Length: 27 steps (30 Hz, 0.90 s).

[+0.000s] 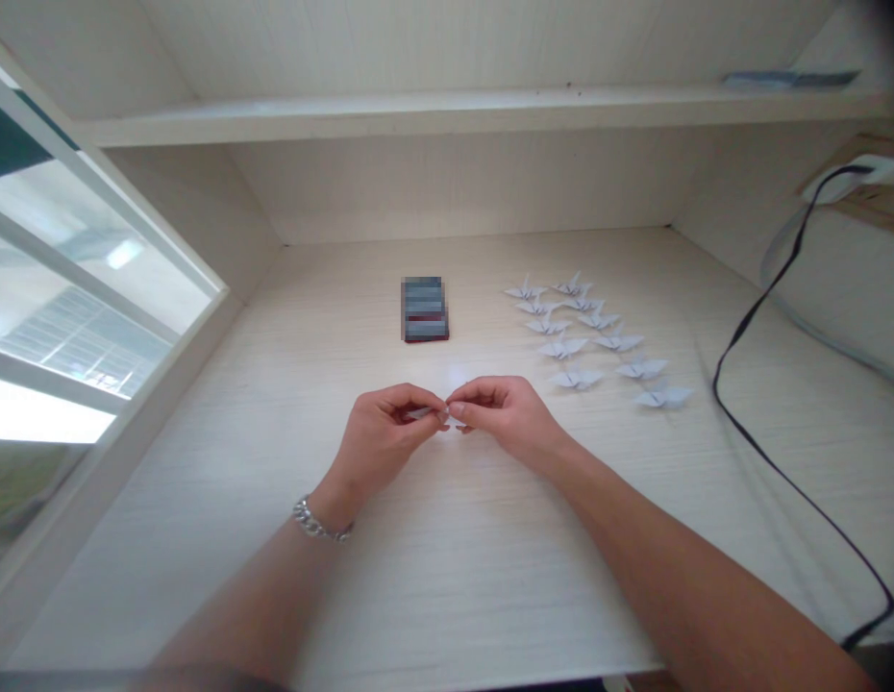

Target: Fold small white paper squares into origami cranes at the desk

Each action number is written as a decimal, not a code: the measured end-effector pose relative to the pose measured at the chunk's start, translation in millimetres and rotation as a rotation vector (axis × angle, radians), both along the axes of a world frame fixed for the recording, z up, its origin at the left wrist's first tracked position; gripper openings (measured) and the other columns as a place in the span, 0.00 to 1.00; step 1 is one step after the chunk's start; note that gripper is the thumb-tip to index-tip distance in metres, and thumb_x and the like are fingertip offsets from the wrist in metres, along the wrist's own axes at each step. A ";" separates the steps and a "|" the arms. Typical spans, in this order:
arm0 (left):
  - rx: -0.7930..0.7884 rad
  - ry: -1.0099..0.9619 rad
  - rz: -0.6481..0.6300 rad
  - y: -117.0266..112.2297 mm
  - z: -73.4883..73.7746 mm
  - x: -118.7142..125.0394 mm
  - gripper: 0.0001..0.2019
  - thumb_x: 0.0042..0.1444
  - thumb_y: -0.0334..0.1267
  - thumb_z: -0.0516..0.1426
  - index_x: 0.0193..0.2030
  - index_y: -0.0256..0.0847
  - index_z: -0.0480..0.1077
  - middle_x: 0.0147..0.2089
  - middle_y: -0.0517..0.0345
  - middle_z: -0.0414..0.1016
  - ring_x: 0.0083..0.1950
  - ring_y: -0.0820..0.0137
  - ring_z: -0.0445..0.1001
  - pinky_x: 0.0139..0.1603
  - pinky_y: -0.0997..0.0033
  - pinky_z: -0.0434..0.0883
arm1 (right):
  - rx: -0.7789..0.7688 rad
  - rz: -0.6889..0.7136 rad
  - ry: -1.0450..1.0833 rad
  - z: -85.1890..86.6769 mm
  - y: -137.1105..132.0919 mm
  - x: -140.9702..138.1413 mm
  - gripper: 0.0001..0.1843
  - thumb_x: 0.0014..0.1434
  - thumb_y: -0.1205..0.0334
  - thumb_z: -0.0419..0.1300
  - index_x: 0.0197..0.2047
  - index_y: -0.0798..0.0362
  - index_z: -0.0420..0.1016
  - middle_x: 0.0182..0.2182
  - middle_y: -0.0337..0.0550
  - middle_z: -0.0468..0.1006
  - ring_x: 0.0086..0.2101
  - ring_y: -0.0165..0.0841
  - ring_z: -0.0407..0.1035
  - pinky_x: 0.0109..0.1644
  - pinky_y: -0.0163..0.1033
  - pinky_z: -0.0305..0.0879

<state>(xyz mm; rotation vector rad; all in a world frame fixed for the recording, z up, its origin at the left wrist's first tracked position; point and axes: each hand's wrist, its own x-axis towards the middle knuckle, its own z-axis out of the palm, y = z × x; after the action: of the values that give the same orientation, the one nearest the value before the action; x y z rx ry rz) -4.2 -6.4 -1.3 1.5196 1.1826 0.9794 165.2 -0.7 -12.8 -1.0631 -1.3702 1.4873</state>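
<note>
My left hand [389, 428] and my right hand [501, 413] meet over the middle of the desk. Both are closed, thumbs and index fingers pinching a small folded white paper [420, 413] between them. Most of the paper is hidden by the fingers, so its shape cannot be made out. A silver chain bracelet [321, 520] circles my left wrist. To the right of my hands, several white origami cranes [562, 347] stand on the desk in two slanting rows.
Beyond my hands lies a dark, pixelated rectangular object [424, 309] with a red edge. A black cable [735, 336] runs from a white socket [876, 171] down the desk's right side. A shelf [454, 117] spans the back; a window [79, 279] borders the left.
</note>
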 end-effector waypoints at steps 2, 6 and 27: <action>0.008 0.006 0.005 -0.2 -0.6 0.1 0.08 0.46 0.38 0.61 0.32 0.36 0.74 0.32 0.53 0.78 0.32 0.69 0.75 0.32 0.73 0.72 | 0.033 0.003 -0.039 0.8 -0.4 0.7 0.09 0.48 0.61 0.62 0.32 0.58 0.76 0.25 0.42 0.77 0.27 0.29 0.69 0.32 0.35 0.66; 0.000 -0.011 0.004 -0.1 -0.7 0.2 0.09 0.46 0.38 0.61 0.33 0.36 0.74 0.33 0.53 0.78 0.33 0.68 0.76 0.34 0.72 0.73 | 0.112 -0.027 -0.132 4.7 -2.4 1.7 0.07 0.49 0.63 0.60 0.31 0.57 0.77 0.26 0.43 0.77 0.28 0.30 0.70 0.32 0.35 0.65; -0.105 -0.200 0.009 2.9 -2.5 1.6 0.11 0.44 0.36 0.63 0.35 0.34 0.72 0.34 0.54 0.77 0.33 0.70 0.76 0.37 0.69 0.75 | 0.267 -0.068 -0.378 5.7 -6.5 -0.3 0.09 0.54 0.64 0.54 0.32 0.54 0.76 0.27 0.41 0.77 0.28 0.29 0.68 0.30 0.33 0.61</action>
<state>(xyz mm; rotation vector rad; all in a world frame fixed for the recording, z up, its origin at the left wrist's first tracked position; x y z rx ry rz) -2.6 -3.5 -3.8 1.3023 1.0818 1.0339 164.9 -7.2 -7.0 -1.2417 -1.7197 1.0494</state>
